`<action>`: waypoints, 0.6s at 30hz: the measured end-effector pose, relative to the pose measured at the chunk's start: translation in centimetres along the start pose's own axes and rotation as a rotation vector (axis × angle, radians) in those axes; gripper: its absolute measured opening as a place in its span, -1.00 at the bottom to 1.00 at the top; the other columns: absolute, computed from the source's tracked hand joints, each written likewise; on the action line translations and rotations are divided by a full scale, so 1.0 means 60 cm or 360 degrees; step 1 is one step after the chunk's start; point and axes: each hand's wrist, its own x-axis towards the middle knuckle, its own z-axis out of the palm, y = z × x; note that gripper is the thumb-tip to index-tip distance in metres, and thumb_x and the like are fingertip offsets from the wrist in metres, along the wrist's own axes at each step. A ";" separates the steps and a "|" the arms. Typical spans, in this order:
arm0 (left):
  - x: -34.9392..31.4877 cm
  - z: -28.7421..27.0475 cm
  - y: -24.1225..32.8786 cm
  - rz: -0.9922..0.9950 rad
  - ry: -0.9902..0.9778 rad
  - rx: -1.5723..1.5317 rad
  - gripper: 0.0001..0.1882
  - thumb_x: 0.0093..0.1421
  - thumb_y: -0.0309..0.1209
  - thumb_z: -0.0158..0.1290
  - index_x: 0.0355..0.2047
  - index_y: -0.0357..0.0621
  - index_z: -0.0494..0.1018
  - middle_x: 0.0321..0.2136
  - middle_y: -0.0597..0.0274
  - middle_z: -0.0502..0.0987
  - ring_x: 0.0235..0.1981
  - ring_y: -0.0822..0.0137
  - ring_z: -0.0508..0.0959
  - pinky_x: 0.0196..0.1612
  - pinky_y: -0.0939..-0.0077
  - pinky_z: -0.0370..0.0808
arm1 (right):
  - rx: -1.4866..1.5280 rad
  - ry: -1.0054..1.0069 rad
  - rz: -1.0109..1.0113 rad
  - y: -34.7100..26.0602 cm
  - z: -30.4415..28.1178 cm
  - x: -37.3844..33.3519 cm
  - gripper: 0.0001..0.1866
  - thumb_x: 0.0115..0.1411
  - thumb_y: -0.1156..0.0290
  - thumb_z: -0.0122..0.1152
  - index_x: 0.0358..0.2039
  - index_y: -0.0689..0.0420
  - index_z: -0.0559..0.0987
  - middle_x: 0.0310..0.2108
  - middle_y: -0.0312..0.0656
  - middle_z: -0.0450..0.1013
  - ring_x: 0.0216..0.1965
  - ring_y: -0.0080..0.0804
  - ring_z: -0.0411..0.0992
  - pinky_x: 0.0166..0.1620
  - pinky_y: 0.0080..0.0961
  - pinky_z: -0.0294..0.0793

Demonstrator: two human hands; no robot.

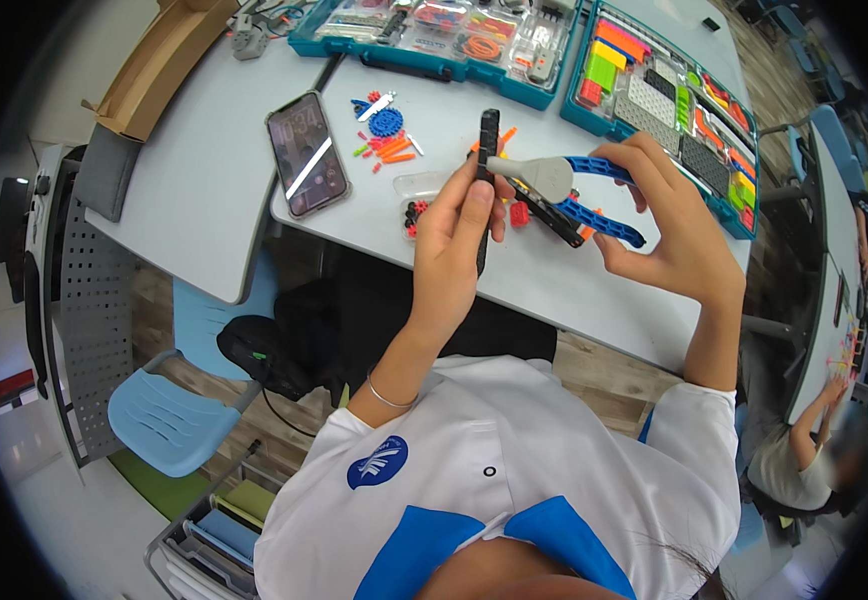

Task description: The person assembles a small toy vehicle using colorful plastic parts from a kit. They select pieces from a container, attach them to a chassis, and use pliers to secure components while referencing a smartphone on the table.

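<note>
My left hand [454, 240] grips a long black plastic beam [489, 140] and holds it upright above the table edge. My right hand [679, 225] squeezes the blue handles of a plier-like tool [579, 185] whose grey head touches the upper part of the beam. A second black beam [554, 215] lies on the table under the tool, beside a small red piece [519, 213]. A thin bracelet is on my left wrist.
A phone [307, 152] lies on the grey table [214, 190], next to scattered blue, orange and red small parts [386, 128]. Two teal trays [434, 40] [669, 100] of coloured parts stand at the back. A blue chair [169, 420] is at lower left; another person [804, 440] sits at right.
</note>
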 end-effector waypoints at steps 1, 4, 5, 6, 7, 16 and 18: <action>0.001 0.000 -0.003 0.0000 0.0025 0.0009 -0.53 0.48 -0.26 -0.10 0.26 -0.34 0.32 -0.26 0.29 0.48 -0.36 0.57 0.36 -0.28 0.66 0.40 | 0.0001 -0.0024 0.0026 -0.003 -0.005 -0.002 -0.38 -0.09 0.34 0.37 0.03 0.20 0.43 -0.18 -0.08 0.32 -0.18 -0.13 0.45 -0.13 -0.31 0.46; 0.005 -0.010 -0.003 0.0039 0.0058 0.0063 -0.53 0.49 -0.26 -0.11 0.25 -0.35 0.33 -0.27 0.29 0.47 -0.38 0.57 0.36 -0.30 0.65 0.39 | -0.0013 -0.0012 0.0037 -0.008 -0.010 -0.003 -0.38 -0.09 0.35 0.37 0.03 0.20 0.43 -0.16 -0.08 0.33 -0.18 -0.13 0.45 -0.13 -0.32 0.46; 0.005 -0.011 -0.001 0.0049 0.0025 0.0087 -0.53 0.49 -0.26 -0.12 0.25 -0.35 0.34 -0.27 0.29 0.47 -0.39 0.57 0.36 -0.31 0.65 0.38 | -0.0025 0.0010 0.0002 -0.006 -0.009 -0.003 -0.38 -0.09 0.34 0.37 0.03 0.20 0.43 -0.16 -0.08 0.33 -0.18 -0.13 0.45 -0.13 -0.31 0.46; 0.007 -0.012 0.001 0.0059 -0.0006 0.0112 -0.53 0.49 -0.25 -0.12 0.24 -0.35 0.34 -0.27 0.29 0.47 -0.40 0.56 0.36 -0.31 0.65 0.38 | -0.0038 0.0032 -0.0034 -0.003 -0.007 -0.002 -0.38 -0.10 0.34 0.37 0.03 0.20 0.43 -0.16 -0.08 0.33 -0.18 -0.13 0.45 -0.13 -0.31 0.46; 0.006 -0.012 0.001 0.0064 -0.0038 0.0135 -0.53 0.49 -0.25 -0.12 0.24 -0.35 0.35 -0.27 0.28 0.47 -0.40 0.56 0.35 -0.32 0.66 0.38 | -0.0049 0.0050 -0.0064 0.000 -0.004 -0.003 -0.38 -0.10 0.34 0.37 0.02 0.20 0.43 -0.16 -0.08 0.33 -0.18 -0.13 0.45 -0.13 -0.31 0.46; 0.001 -0.005 0.004 0.0027 0.0041 0.0021 -0.59 0.49 -0.19 -0.12 -0.03 -0.34 0.48 -0.31 0.28 0.47 -0.41 0.57 0.35 -0.33 0.66 0.36 | -0.0041 0.0025 -0.0036 -0.003 -0.004 -0.003 -0.37 -0.09 0.32 0.40 0.03 0.22 0.44 -0.17 -0.09 0.34 -0.17 -0.17 0.45 -0.13 -0.33 0.47; 0.001 -0.005 0.003 0.0045 0.0045 0.0066 -0.59 0.49 -0.18 -0.13 -0.04 -0.33 0.49 -0.31 0.28 0.47 -0.42 0.57 0.36 -0.33 0.67 0.36 | -0.0037 0.0036 -0.0041 -0.003 -0.003 -0.004 -0.37 -0.10 0.33 0.40 0.03 0.21 0.44 -0.18 -0.10 0.34 -0.18 -0.19 0.45 -0.13 -0.34 0.47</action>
